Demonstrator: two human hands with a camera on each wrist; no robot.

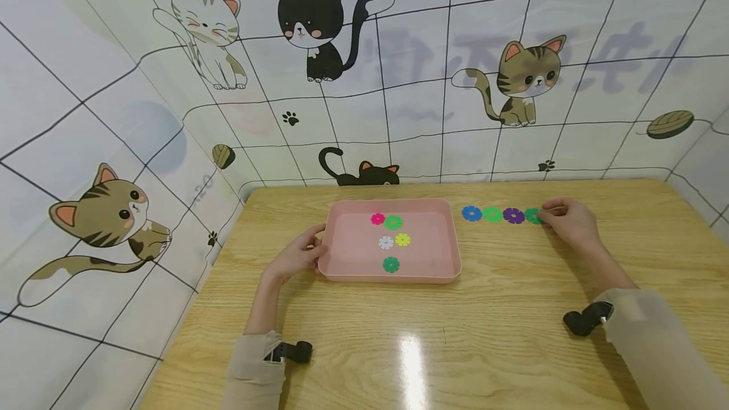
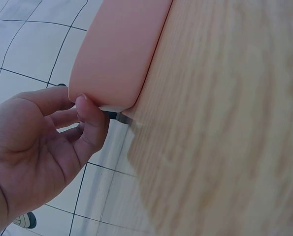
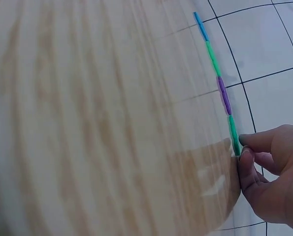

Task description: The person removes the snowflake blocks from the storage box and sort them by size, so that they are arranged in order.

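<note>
A pink tray (image 1: pixel 418 271) lies on the table, and my left hand (image 1: pixel 297 253) grips its left side with fingers curled at the edge. In the left wrist view the thumb (image 2: pixel 89 115) rests against the tray's corner (image 2: pixel 119 59). Inside the tray lie several notched plastic discs, among them a white one (image 1: pixel 386 243), a yellow one (image 1: pixel 402 240) and a pink one (image 1: pixel 378 219). To its right runs a row: a blue disc (image 1: pixel 471 213), a light green disc (image 1: pixel 492 214), a purple disc (image 1: pixel 514 216) and a dark green disc (image 1: pixel 533 216). My right hand (image 1: pixel 571 223) pinches the dark green disc's right edge.
The wooden table (image 1: pixel 364 347) meets a wall covering (image 1: pixel 421 112) printed with cartoon cats at its back and left. A dark wrist camera (image 1: pixel 299 352) is strapped to the left wrist and another camera (image 1: pixel 583 320) to the right one.
</note>
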